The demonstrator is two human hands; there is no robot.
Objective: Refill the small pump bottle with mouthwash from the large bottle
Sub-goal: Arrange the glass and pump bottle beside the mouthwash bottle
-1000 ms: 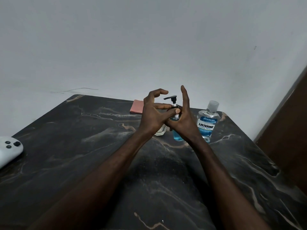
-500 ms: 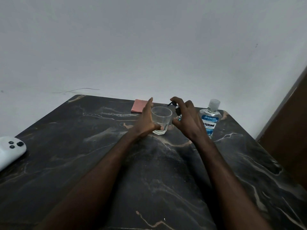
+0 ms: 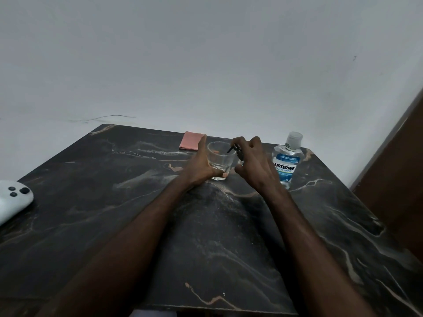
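Between the two hands, held a clear glass (image 3: pixel 220 159) upright on the dark marble table (image 3: pixel 103 179): gripped with the left hand (image 3: pixel 201 166), thumb across the foot in front, fingers wrapped round the far side. Had the right hand (image 3: pixel 254 164) curled tight over the black pump head of the small pump bottle (image 3: pixel 235 148), nozzle poking out toward the glass rim. Could not make out the bottle's body, hidden behind that right hand, nor confirm any contact between nozzle and glass. Looked, at a guess, like opening-up work: either twisting the pump loose or squirting the dregs into the glass; could not settle which. Had the large bottle (image 3: pixel 288 164) just right of the right hand, upright, clear cap on, blue mouthwash (image 3: pixel 285 178) showing low inside, touched by neither hand. Spotted a pink cloth (image 3: pixel 191 140) just beyond the left hand, and a white controller (image 3: pixel 13 200) well off to the left of the left arm. Judged the refill barely begun: nothing poured, big cap on. Needed next, most likely: pump head unscrewed and lifted clear, left hand switched from glass to small bottle, then the large bottle uncapped and tipped slowly. Called for a steady aim, narrow neck against a wide pour, and a spill wanted by nobody.
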